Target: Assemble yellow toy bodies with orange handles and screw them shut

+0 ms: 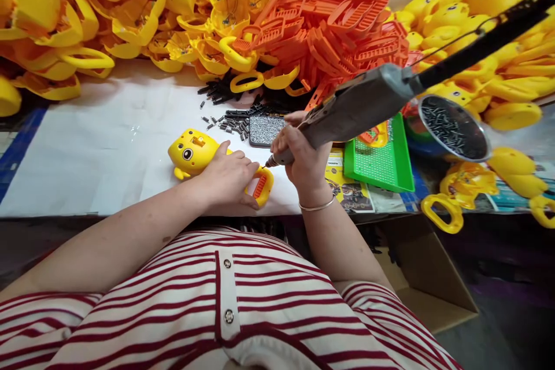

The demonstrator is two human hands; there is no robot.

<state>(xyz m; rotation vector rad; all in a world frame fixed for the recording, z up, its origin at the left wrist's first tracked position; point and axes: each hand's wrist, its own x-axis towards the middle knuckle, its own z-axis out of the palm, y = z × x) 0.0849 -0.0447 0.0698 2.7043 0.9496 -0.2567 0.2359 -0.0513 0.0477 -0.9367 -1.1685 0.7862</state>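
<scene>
A yellow duck-like plastic toy (200, 153) lies on the white work surface, its eye and beak to the left and its looped handle to the right. My left hand (229, 176) is closed over the toy where the handle begins, fingers wrapped on it. An orange ridged piece (260, 186) shows inside the handle loop. In my right hand (303, 153) is a grey electric screwdriver (359, 107), tilted with its tip down at the handle's upper edge. The tip appears to touch the handle; any screw there is too small to see.
Behind are heaps of yellow toy shells (139, 17) and orange strips (329, 23). A dark tray of small screws (266, 130) and loose black parts (234, 124) lie near my hands. To the right stand a green basket (381, 167), a screw-filled bowl (451, 127) and more yellow shells (472, 182).
</scene>
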